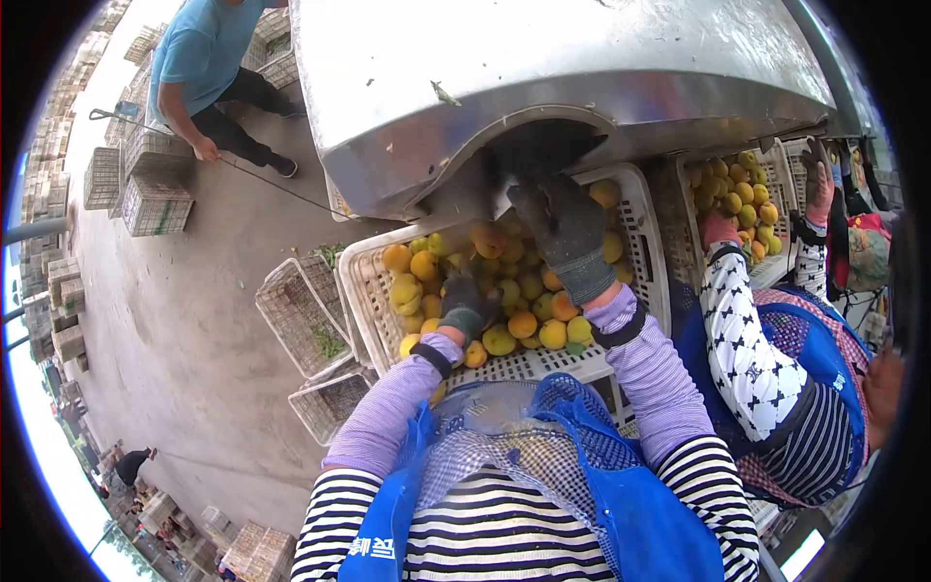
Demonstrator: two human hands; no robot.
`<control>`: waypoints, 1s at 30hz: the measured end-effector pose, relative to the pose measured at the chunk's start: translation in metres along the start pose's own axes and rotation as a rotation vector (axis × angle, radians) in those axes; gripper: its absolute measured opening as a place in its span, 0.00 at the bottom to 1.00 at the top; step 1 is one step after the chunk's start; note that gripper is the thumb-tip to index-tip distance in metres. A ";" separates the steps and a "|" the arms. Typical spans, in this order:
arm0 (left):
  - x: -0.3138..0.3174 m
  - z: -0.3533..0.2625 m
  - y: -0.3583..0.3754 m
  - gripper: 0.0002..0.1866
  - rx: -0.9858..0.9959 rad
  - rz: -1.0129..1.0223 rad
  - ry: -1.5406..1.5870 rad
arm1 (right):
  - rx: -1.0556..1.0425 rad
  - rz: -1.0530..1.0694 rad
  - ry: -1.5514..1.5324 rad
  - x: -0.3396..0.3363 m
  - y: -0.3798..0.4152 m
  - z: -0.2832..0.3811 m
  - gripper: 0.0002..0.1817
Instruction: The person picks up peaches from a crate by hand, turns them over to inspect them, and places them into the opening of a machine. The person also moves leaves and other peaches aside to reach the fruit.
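Observation:
A white plastic crate (361,281) of yellow-orange fruit (530,284) stands before me, under the opening of a metal machine (572,87). My left hand (467,306), in a dark grey glove, rests low among the fruit; its fingers are too dark and blurred to read. Above the crate's far part, by the dark opening, is my right hand (562,228), also gloved in dark grey. Its fingers point up toward the opening, and whether they hold anything is hidden in shadow.
To the right, a co-worker in a patterned sleeve (747,339) reaches to another fruit crate (742,199). Empty crates (301,315) lie on the floor at left. A person in a blue shirt (208,58) holds a long hooked rod (281,191). Stacked crates (157,206) stand farther left.

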State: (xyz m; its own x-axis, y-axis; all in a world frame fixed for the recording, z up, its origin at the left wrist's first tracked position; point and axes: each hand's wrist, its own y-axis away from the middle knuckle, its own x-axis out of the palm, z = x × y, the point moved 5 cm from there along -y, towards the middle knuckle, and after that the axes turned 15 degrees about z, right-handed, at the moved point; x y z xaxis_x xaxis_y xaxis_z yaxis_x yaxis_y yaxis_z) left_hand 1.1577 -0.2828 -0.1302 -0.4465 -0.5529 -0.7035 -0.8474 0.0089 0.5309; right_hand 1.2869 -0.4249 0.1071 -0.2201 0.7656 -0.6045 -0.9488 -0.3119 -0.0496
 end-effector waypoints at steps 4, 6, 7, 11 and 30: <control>0.014 -0.020 -0.006 0.40 -0.174 0.274 -0.129 | -0.014 0.228 0.304 0.074 0.033 -0.091 0.13; -0.009 -0.021 -0.001 0.35 -0.177 0.331 -0.066 | -0.170 0.211 0.271 0.105 0.033 -0.106 0.12; 0.000 -0.004 -0.008 0.31 -0.188 0.399 0.346 | -0.256 0.195 0.258 0.118 0.027 -0.112 0.11; -0.004 0.054 0.001 0.19 0.045 0.362 1.019 | -0.059 0.517 0.285 0.164 0.018 -0.143 0.19; -0.189 -0.087 0.104 0.21 0.704 -0.148 0.743 | -0.179 -0.156 0.233 -0.004 0.040 0.072 0.36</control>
State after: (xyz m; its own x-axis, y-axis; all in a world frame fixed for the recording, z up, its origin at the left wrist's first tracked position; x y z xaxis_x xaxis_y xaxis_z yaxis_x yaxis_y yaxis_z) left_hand 1.1795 -0.2501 0.0995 -0.2370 -0.9609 -0.1434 -0.9622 0.2525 -0.1018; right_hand 1.2331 -0.4001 0.1654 0.0021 0.6690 -0.7432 -0.9074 -0.3111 -0.2827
